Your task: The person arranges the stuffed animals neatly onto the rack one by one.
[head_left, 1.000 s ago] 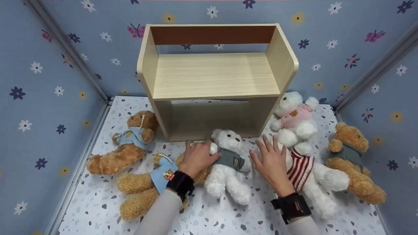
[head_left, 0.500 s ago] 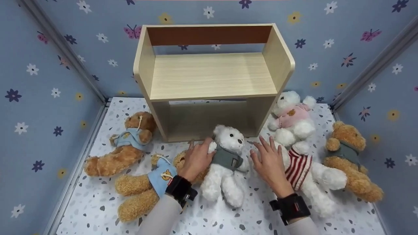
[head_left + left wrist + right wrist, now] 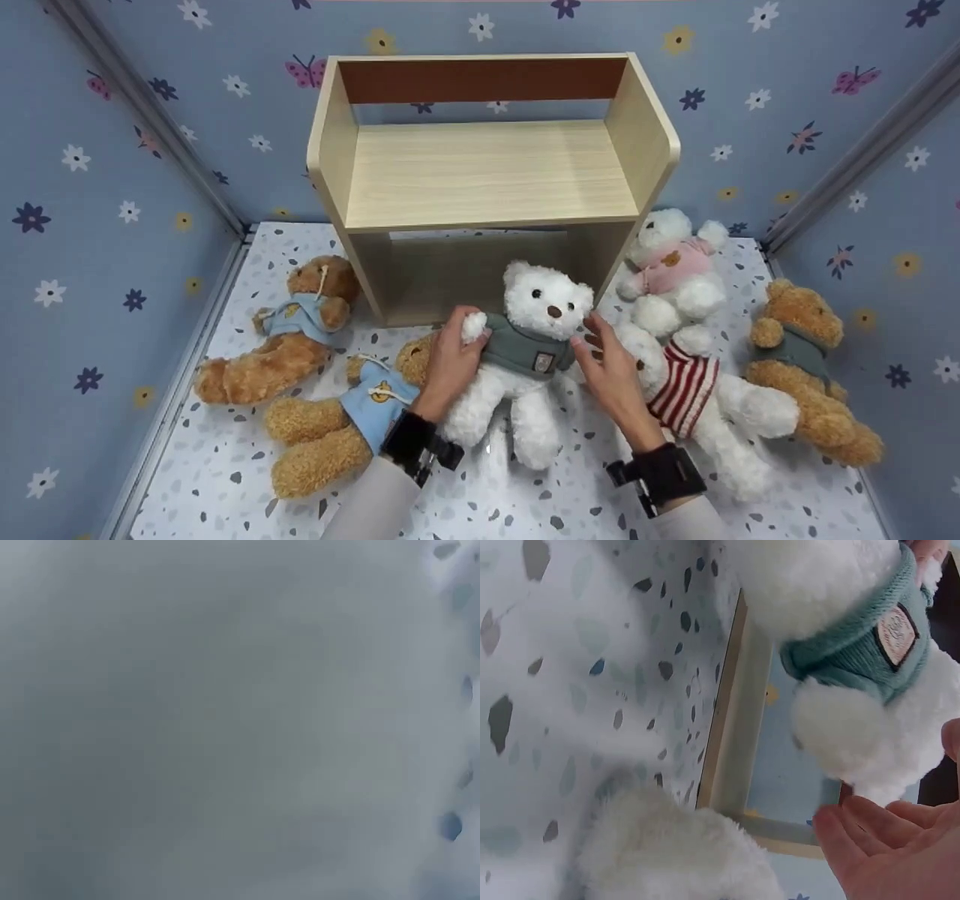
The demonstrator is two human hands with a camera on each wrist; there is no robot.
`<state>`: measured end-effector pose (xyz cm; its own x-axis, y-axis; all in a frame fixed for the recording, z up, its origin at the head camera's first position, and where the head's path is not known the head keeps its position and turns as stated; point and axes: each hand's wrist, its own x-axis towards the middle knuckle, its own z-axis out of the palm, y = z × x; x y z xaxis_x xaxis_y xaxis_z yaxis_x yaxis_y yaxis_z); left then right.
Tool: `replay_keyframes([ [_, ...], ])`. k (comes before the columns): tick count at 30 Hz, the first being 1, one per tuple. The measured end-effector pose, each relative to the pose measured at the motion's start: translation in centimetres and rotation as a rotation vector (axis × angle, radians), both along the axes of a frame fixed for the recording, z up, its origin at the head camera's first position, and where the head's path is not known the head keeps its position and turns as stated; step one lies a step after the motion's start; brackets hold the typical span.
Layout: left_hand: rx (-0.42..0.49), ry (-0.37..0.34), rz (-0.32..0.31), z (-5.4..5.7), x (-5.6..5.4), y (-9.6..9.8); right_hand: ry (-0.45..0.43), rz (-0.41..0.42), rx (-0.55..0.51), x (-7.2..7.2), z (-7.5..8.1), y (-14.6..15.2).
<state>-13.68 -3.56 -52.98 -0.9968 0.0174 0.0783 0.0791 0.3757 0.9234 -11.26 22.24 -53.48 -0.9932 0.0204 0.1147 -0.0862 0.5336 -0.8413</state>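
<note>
A white teddy bear (image 3: 529, 352) in a dark green sweater is raised in front of the shelf, its face toward me. My left hand (image 3: 452, 360) grips it at the arm and side, thumb across the front near its paw. My right hand (image 3: 616, 379) is at the bear's other side, by its head and arm, fingers loosely extended. In the right wrist view, the fingers of my right hand (image 3: 892, 851) are spread close to the bear's head (image 3: 922, 716); contact is hard to tell. The left wrist view is a grey blur with a strip of speckled surface.
A two-tier wooden shelf (image 3: 491, 176) stands behind. On the speckled surface lie two brown bears in blue hoodies (image 3: 300, 315) at left. At right lie a white bear in a striped sweater (image 3: 686, 386), one in pink (image 3: 679, 266) and a brown bear in green (image 3: 802, 352).
The white bear in the green sweater has been lifted from lying flat and turned to face me. My left hand has closed around its side, and my right hand has turned inward toward it.
</note>
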Motion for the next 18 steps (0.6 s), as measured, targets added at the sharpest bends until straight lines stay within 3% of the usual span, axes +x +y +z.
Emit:
replay_keyframes([
  [6, 0.143, -0.007, 0.017, -0.5, 0.2, 0.2, -0.190, 0.012, -0.059, -0.7, 0.5, -0.8],
  [10, 0.186, -0.015, 0.023, -1.0, 0.1, 0.3, -0.282, 0.032, -0.149, -1.4, 0.7, -1.0],
  [18, 0.288, -0.076, -0.032, -1.7, 0.1, 0.3, -0.282, 0.062, -0.033, -2.3, 1.1, -1.0],
])
